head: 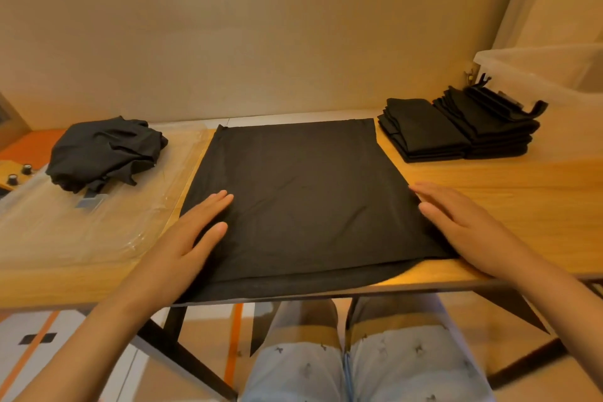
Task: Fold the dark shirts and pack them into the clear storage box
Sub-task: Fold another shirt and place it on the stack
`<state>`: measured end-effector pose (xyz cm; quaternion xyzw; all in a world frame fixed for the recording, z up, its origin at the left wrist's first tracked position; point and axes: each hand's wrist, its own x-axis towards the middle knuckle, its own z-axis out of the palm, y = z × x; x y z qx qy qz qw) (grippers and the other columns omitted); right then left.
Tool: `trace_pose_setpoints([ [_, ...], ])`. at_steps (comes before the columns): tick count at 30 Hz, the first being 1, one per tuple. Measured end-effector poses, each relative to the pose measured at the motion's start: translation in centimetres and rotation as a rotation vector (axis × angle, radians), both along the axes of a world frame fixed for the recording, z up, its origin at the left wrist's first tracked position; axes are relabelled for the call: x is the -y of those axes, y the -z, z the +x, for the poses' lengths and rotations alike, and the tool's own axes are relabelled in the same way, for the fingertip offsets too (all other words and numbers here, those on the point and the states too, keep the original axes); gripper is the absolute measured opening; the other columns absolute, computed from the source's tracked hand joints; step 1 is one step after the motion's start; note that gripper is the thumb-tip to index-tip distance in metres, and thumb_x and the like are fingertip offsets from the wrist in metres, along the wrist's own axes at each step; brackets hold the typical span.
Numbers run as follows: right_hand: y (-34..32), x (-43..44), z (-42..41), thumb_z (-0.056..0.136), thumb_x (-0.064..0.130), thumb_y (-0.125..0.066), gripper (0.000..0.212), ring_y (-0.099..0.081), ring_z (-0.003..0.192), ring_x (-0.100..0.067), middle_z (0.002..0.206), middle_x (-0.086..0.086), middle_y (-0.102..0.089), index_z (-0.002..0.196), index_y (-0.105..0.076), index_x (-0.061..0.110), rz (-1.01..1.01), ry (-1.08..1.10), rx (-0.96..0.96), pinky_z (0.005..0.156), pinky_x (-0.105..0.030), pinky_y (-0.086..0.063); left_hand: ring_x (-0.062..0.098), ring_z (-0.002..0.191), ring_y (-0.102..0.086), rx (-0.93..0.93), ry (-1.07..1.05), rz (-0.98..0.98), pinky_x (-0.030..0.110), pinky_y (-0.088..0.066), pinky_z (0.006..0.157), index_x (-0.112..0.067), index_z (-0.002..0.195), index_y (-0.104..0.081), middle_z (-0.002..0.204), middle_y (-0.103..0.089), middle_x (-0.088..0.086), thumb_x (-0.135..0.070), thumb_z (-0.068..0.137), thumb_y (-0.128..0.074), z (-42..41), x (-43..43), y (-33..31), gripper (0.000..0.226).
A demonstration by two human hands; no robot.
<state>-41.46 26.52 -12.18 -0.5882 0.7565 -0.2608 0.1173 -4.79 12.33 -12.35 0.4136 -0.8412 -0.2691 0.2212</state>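
shirt (293,192) — flat, centre | crumpled pile (104,153) left | folded stacks (421,130) right | box (554,70) far-right

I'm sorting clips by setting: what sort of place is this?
Probably a home room set for folding clothes: light wooden table against a plain beige wall, stacks of folded black shirts, clear plastic storage box.

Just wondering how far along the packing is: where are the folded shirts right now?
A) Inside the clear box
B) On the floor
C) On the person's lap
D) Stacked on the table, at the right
D: the folded shirts lie in two neat stacks on the table at the right, outside the box.
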Motion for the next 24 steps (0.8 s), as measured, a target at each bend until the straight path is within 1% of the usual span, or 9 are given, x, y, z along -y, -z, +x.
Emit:
trace_pose_setpoints([
  [3,0.1,-2.5,-0.8,0.093,0.034,-0.052,0.023,-0.047,0.112,-0.006,0.116,0.013,-0.054,0.115,-0.058,0.033,-0.127,0.157,0.013,0.088,-0.021,-0.038,-0.017,0.133,-0.025,-0.083,-0.047,-0.046,0.026,-0.028,0.109,-0.05,0.137,-0.04,0.144,-0.034,-0.036,-0.047,0.087,-0.044,1.9,-2.0,0.2,0.05],
  [5,0.0,-3.6,-0.5,0.089,0.036,-0.058,0.006,-0.051,0.101,-0.012,0.102,0.009,-0.057,0.094,-0.059,0.033,-0.142,0.245,0.024,0.079,-0.023,-0.04,-0.013,0.133,-0.03,-0.136,-0.081,-0.079,0.024,-0.035,0.102,-0.054,0.132,-0.045,0.139,-0.039,-0.037,-0.04,0.085,-0.053,3.1,-3.6,1.1,0.05],
  [8,0.2,-4.4,1.0,0.081,0.048,-0.063,0.017,-0.045,0.1,-0.012,0.094,0.008,-0.055,0.082,-0.06,0.032,-0.085,0.32,0.033,0.087,-0.035,-0.042,-0.014,0.132,-0.032,-0.086,-0.081,-0.133,0.025,-0.036,0.101,-0.057,0.131,-0.043,0.138,-0.039,-0.038,-0.054,0.08,-0.067,3.8,-5.2,2.4,0.056],
  [11,0.3,-4.1,2.9,0.078,0.04,-0.072,0.017,-0.039,0.099,-0.013,0.089,0.008,-0.051,0.075,-0.06,0.028,-0.067,0.32,0.003,0.087,-0.034,-0.037,-0.01,0.136,-0.029,0.017,-0.037,-0.19,0.031,-0.03,0.107,-0.046,0.131,-0.049,0.141,-0.038,-0.035,-0.066,0.072,-0.065,3.7,-5.6,2.7,0.065],
  [14,0.2,-4.1,3.6,0.086,0.023,-0.068,0.016,-0.048,0.087,-0.017,0.084,0.003,-0.055,0.073,-0.057,0.023,-0.11,0.302,0.098,0.072,-0.03,-0.037,-0.016,0.132,-0.031,-0.036,-0.057,-0.189,0.04,-0.042,0.103,-0.045,0.128,-0.05,0.136,-0.038,-0.043,-0.035,0.072,-0.074,4.0,-5.8,2.6,0.062],
  [16,-0.9,-4.4,3.8,0.091,0.018,-0.061,0.013,-0.059,0.072,-0.015,0.079,-0.005,-0.063,0.079,-0.056,0.016,-0.214,0.342,0.392,0.062,-0.026,-0.044,-0.015,0.13,-0.036,-0.079,-0.049,-0.172,0.033,-0.046,0.101,-0.047,0.12,-0.059,0.134,-0.043,-0.041,-0.022,0.072,-0.07,4.3,-5.8,2.5,0.056],
  [18,-2.0,-4.7,4.1,0.094,0.014,-0.058,0.01,-0.066,0.058,-0.014,0.07,-0.012,-0.069,0.085,-0.053,0.012,-0.308,0.373,0.732,0.056,-0.022,-0.053,-0.01,0.13,-0.04,-0.102,-0.038,-0.144,0.013,-0.034,0.107,-0.05,0.118,-0.059,0.131,-0.049,-0.037,-0.021,0.073,-0.066,4.5,-5.8,2.4,0.055],
  [19,-2.3,-4.8,4.1,0.093,0.011,-0.057,0.009,-0.065,0.052,-0.013,0.065,-0.012,-0.07,0.087,-0.052,0.011,-0.338,0.383,0.815,0.052,-0.02,-0.053,-0.009,0.129,-0.041,-0.109,-0.038,-0.13,0.009,-0.03,0.107,-0.052,0.119,-0.057,0.13,-0.051,-0.036,-0.021,0.073,-0.065,4.5,-5.8,2.4,0.055],
  [24,-1.9,-5.6,3.7,0.09,0.014,-0.064,0.011,-0.051,0.043,-0.007,0.054,0.0,-0.061,0.089,-0.055,0.02,-0.454,0.467,0.804,0.051,-0.026,-0.045,-0.006,0.129,-0.044,-0.153,-0.049,-0.112,0.026,-0.031,0.11,-0.054,0.116,-0.058,0.128,-0.055,-0.033,-0.021,0.074,-0.064,4.6,-5.9,2.6,0.054],
])
